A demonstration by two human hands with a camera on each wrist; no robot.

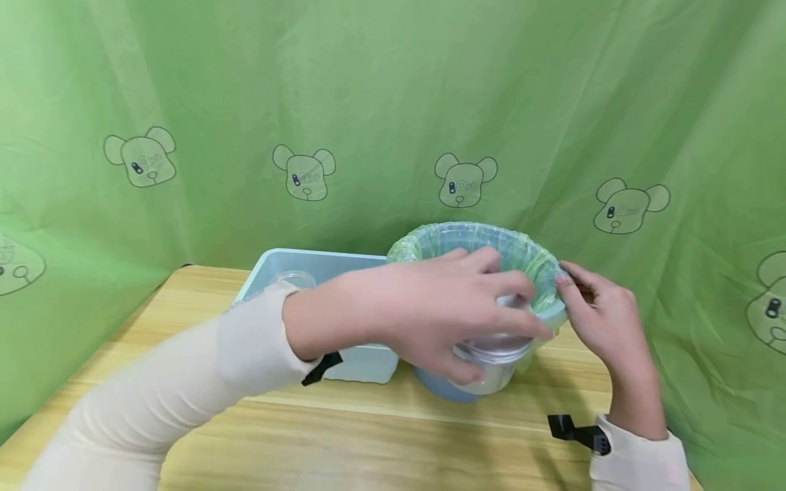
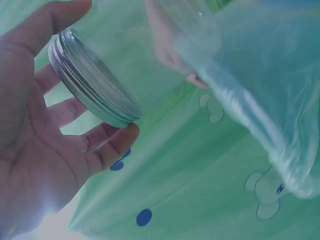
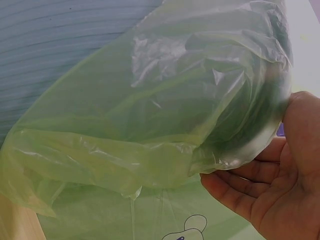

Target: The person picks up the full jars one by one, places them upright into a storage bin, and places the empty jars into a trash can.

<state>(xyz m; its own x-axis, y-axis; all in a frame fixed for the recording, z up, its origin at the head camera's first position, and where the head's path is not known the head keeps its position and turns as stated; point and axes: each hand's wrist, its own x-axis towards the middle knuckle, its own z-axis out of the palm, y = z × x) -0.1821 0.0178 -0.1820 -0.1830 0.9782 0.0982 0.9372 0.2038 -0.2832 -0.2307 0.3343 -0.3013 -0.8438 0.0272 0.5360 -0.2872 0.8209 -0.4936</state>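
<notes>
My left hand [image 1: 448, 307] reaches across the front of a blue bin [image 1: 442, 387] and grips a clear jar [image 1: 491, 379] by its silver metal lid. In the left wrist view, the thumb and fingers spread round the edge of the lid [image 2: 95, 82]. A thin green plastic bag [image 1: 543, 276] lines the bin and folds over its rim. On the far right of that rim, my right hand [image 1: 604, 319] pinches bin edge and bag together, thumb on top. The right wrist view shows its fingers under the bag-covered rim [image 3: 240, 155].
Left of the bin stands a light blue rectangular basket [image 1: 368, 365], partly hidden by my left arm, with a clear round container [image 1: 293, 278] inside. Everything stands on a wooden table [image 1: 295, 443]. A green curtain [image 1: 381, 88] with bear faces hangs behind and at both sides.
</notes>
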